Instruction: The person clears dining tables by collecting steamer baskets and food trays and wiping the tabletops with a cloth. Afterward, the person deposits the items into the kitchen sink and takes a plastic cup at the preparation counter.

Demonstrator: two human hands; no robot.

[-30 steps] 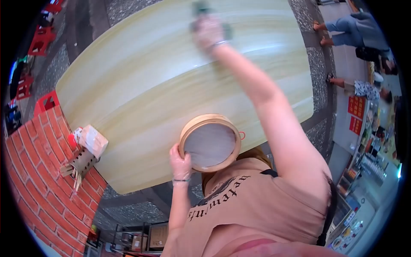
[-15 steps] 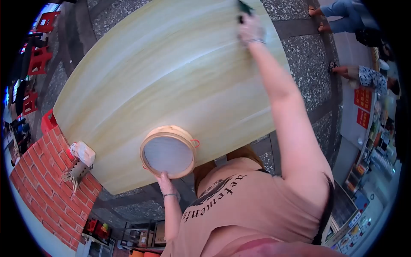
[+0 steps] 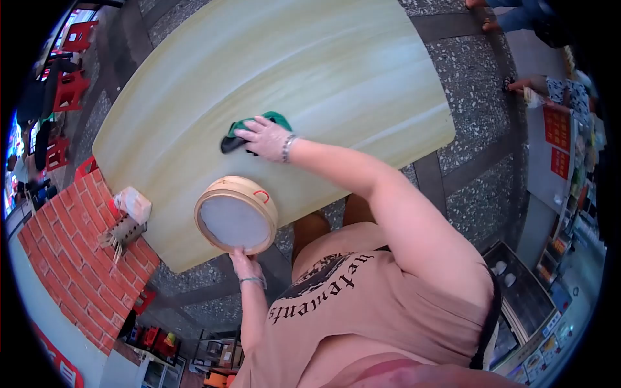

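Observation:
My right hand (image 3: pixel 266 137), in a thin clear glove, presses a green and dark cloth (image 3: pixel 279 120) flat onto the pale wood-patterned table (image 3: pixel 362 77). Close to my body, my left hand (image 3: pixel 244 261) grips the near rim of a round bamboo steamer (image 3: pixel 237 223). A whitish liner covers the inside of the steamer, and a red loop sticks out from its side. The steamer is tilted toward me at the table's near edge. Left fingers are partly hidden behind its rim.
A tissue pack (image 3: pixel 134 204) and a perforated metal chopstick holder (image 3: pixel 127 230) sit by the brick-patterned wall (image 3: pixel 77 258) at the left. Red stools (image 3: pixel 68 90) stand beyond the table. Other people's legs (image 3: pixel 511 19) show at the upper right, near a counter.
My right hand has swept the cloth from the table's far right side back toward the middle, near the steamer. The steamer, still in my left hand, has tilted more toward me.

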